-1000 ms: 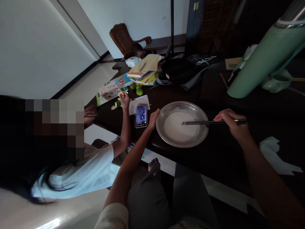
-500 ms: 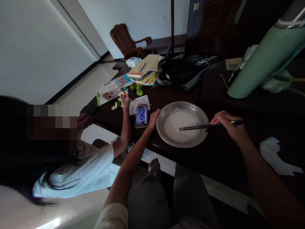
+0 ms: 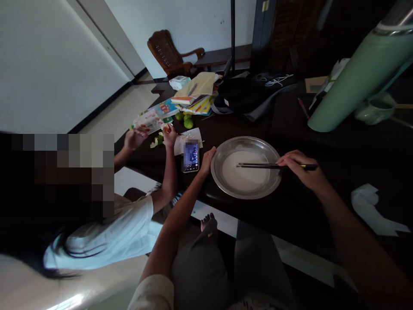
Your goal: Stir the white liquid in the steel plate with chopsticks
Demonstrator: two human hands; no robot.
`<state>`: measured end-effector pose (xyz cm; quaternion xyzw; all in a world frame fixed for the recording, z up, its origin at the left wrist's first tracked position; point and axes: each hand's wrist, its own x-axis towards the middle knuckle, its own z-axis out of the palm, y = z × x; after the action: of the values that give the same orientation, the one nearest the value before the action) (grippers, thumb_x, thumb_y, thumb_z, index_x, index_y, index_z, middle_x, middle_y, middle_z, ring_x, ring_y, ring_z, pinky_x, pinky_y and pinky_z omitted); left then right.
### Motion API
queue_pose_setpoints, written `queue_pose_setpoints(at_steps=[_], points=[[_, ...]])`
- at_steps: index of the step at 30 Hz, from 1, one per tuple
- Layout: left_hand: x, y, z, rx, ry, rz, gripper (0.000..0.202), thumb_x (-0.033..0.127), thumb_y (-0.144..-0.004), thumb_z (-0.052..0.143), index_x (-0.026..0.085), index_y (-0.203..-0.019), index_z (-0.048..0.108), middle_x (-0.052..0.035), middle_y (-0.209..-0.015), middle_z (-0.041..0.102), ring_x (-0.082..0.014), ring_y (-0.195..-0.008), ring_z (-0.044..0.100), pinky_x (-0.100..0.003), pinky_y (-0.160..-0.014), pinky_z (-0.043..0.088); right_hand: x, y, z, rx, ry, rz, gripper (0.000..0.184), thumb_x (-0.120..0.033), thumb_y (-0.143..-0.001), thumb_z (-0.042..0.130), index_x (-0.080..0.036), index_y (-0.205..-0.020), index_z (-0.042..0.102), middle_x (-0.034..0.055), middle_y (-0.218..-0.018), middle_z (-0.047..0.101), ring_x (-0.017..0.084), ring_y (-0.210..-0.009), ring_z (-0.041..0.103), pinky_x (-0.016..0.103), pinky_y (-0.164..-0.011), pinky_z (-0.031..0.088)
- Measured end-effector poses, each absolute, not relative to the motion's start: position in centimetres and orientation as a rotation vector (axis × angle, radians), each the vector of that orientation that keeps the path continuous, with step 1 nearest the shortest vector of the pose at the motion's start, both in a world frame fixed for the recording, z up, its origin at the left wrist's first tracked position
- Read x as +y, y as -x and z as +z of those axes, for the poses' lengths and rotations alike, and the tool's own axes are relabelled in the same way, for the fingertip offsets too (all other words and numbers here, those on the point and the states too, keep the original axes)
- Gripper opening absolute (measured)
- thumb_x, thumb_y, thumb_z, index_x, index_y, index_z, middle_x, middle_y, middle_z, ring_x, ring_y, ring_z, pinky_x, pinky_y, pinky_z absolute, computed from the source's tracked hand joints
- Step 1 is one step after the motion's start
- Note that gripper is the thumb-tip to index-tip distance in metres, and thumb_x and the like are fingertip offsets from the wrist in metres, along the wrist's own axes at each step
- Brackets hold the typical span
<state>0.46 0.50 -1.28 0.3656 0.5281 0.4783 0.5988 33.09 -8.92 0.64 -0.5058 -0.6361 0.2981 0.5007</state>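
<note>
A round metal plate [image 3: 226, 189] with white liquid in it lies on the dark table [image 3: 290, 211]. My right hand [image 3: 300, 170] is closed on a pair of dark chopsticks [image 3: 258, 165], whose tips reach over the white liquid. My left hand [image 3: 207, 160] rests against the plate's left rim, fingers bent on the edge. A lit phone [image 3: 191, 156] lies just left of that hand.
A person in a white shirt [image 3: 125, 232] sits at my left, both hands by small flowers and paper. Limes [image 3: 185, 120], books [image 3: 193, 101], a dark bag [image 3: 241, 92], a green flask [image 3: 358, 73], a green cup [image 3: 374, 110] and crumpled tissue [image 3: 371, 206] lie around.
My right hand has swept the chopstick tips about in the liquid, down then back up and left. The person beside me has raised the far hand onto the table.
</note>
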Motion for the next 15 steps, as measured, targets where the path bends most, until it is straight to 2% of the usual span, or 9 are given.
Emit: queue_pose_setpoints(at_steps=[6,11,15], points=[[0.5,-0.4,-1.2,1.234,-0.840,1.095,0.050,0.047,-0.089,0.078,0.017,-0.056,0.054,0.0038,-0.050,0.052,-0.0086,-0.050,0.043,-0.024,-0.051,0.034,-8.9,-34.2,0.7,-1.434,1.192,0.625,0.050,-0.057,-0.097,0.061,-0.028,-0.058,0.070,0.0063,-0.070,0.070,0.025,-0.077,0.065,0.043,-0.080,0.052],[0.5,-0.3,-1.3,1.247,-0.892,1.091,0.052,0.054,-0.086,0.078,0.018,-0.056,0.054,0.0041,-0.049,0.051,-0.0088,-0.050,0.042,-0.023,-0.049,0.034,-9.1,-33.1,1.0,-1.540,1.231,0.732,0.040,-0.062,-0.091,0.068,-0.029,-0.071,0.079,0.0067,-0.083,0.077,0.026,-0.086,0.069,0.044,-0.086,0.055],[0.7,-0.2,-1.7,1.249,-0.897,1.093,0.051,0.053,-0.086,0.079,0.018,-0.057,0.056,0.0030,-0.051,0.053,-0.0097,-0.050,0.043,-0.025,-0.051,0.036,-9.1,-33.8,1.0,-1.418,1.262,0.625,0.050,-0.065,-0.093,0.063,-0.027,-0.062,0.074,0.0088,-0.076,0.074,0.027,-0.083,0.067,0.046,-0.085,0.054]])
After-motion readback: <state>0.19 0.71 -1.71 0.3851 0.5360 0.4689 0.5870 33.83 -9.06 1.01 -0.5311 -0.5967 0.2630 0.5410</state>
